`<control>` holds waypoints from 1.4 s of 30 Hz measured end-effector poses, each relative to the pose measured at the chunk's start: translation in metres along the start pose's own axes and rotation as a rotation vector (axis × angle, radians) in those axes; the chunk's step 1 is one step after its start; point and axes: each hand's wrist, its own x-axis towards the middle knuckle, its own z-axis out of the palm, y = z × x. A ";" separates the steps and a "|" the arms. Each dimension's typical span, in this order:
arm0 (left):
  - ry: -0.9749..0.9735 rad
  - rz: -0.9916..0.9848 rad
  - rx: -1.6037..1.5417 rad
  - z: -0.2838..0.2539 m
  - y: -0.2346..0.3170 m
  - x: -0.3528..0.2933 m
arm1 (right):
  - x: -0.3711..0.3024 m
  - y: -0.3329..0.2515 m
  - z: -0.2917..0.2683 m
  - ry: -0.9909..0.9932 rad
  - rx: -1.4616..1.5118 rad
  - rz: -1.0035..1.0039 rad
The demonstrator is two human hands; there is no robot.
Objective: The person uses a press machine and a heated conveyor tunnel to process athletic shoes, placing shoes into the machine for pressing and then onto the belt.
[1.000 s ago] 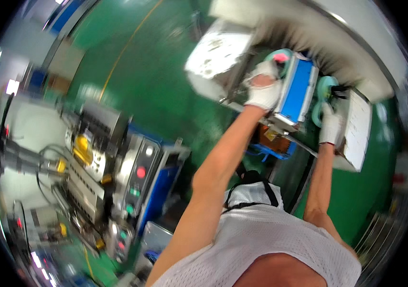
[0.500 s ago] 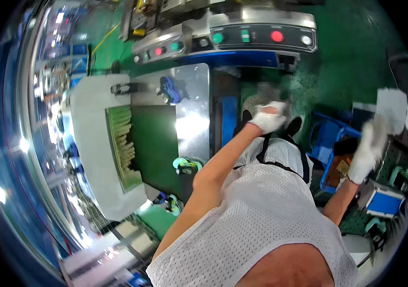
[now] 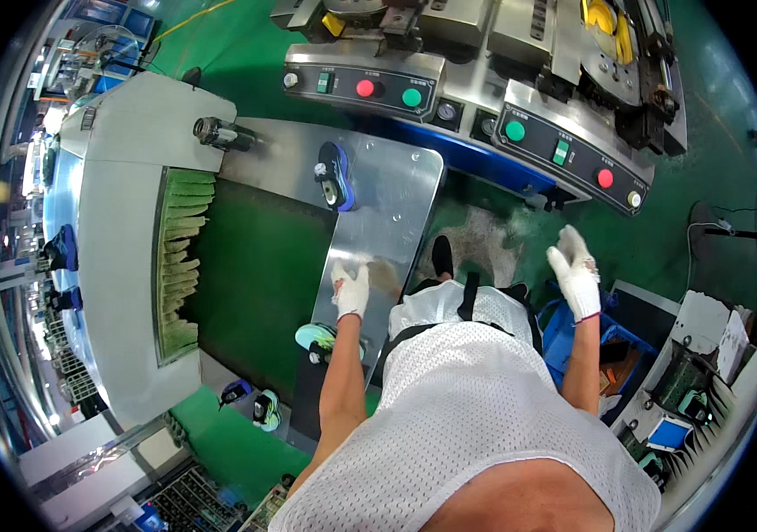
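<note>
My left hand, in a white knit glove, hovers at the steel table, its fingers apart and holding nothing. Farther up on that table lies a dark blue shoe with a purple-blue sole. Just below the hand, partly behind my left forearm, is a mint-green and black shoe. My right hand, gloved the same way, is raised to the right of my lap, thumb apart from the fingers, with nothing in it. Below it sits a blue plastic crate, which my right forearm partly covers.
Ahead stands a steel machine with two button panels. A pale machine housing with a green bristle curtain is at left. More shoes lie at lower left. A black pedestal stands at right.
My body has turned toward the machine and table. My left hand has swung left from my lap to the table; my right hand has come away from the crate and forward.
</note>
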 end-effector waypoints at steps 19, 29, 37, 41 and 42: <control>0.089 0.324 -0.628 -0.015 0.091 0.286 | 0.017 -0.087 0.082 -0.220 -0.625 0.173; 0.052 0.301 -0.805 -0.081 0.063 0.227 | 0.087 -0.098 0.118 -0.381 -0.491 -0.132; -0.144 -0.018 -0.107 -0.024 0.013 0.041 | 0.120 -0.129 0.159 -0.681 -0.539 -0.218; -0.378 -0.186 -0.121 0.015 0.013 -0.035 | 0.148 -0.112 0.163 -0.756 -0.480 -0.341; -0.423 -0.159 -0.230 0.035 -0.010 -0.045 | 0.150 -0.107 0.165 -0.773 -0.490 -0.356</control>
